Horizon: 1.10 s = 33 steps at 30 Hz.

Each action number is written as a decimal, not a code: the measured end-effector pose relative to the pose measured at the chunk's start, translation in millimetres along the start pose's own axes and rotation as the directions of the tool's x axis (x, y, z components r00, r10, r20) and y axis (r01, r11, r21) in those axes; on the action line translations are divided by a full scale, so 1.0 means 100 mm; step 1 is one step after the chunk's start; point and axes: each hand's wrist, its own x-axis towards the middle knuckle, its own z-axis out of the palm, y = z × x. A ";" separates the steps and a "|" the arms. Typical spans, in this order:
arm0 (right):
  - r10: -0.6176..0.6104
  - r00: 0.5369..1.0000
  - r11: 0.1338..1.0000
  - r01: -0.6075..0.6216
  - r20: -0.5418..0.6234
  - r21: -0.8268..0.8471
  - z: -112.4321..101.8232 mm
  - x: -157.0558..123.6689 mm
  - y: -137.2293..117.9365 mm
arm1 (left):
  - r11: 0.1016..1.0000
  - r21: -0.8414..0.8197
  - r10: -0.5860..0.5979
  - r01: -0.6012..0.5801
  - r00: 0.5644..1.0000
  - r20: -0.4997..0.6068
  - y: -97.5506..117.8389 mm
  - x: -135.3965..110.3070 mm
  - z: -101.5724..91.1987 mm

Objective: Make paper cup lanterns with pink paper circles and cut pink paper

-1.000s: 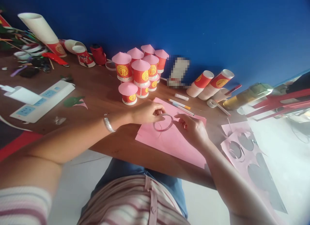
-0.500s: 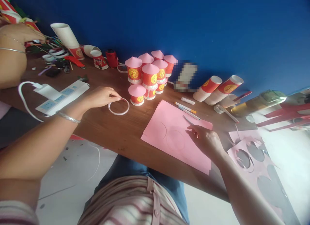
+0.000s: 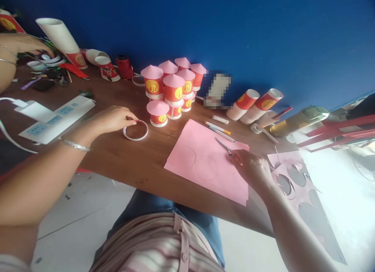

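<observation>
My left hand (image 3: pixel 115 119) pinches the edge of a thin white ring (image 3: pixel 136 138), which looks like a nearly used-up roll of tape, at the table surface. My right hand (image 3: pixel 252 166) is closed around the handles of a small pair of scissors (image 3: pixel 224 146). Their silver blades lie over stacked pink paper (image 3: pixel 225 176), pointing up and left. Two pencil-like outlines, one a circle and one an arc, show on the top sheet. Between my hands and farther back stand several red paper cups (image 3: pixel 174 93) with pink cone tops, some stacked.
A white power strip (image 3: pixel 58 120) lies left of my left hand. Past the paper are markers (image 3: pixel 218 127), a glue stick (image 3: pixel 220 120), stacked cups (image 3: pixel 243 104) and a tape roll (image 3: pixel 256 128). Cut pink scraps (image 3: pixel 293 178) lie right. Another person's hand (image 3: pixel 27 43) reaches in far left.
The whole view has shifted, so things sit farther left. My right hand has drawn slightly right over the paper, showing more of the scissors. My left hand still holds the ring.
</observation>
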 end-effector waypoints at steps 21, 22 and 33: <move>0.159 0.945 0.953 -0.072 0.285 -0.293 0.01 0.10 0.01 | 0.873 0.020 0.488 -0.488 0.871 -0.061 1.64 0.27 0.47; 0.151 0.948 0.955 -0.067 0.281 -0.290 0.02 0.10 0.01 | 0.878 0.032 0.478 -0.477 0.876 -0.064 1.68 0.35 0.50; 0.142 0.981 0.980 -0.122 0.129 -0.157 0.20 0.04 0.16 | 0.909 0.122 0.413 -0.398 0.898 -0.150 1.73 0.80 0.68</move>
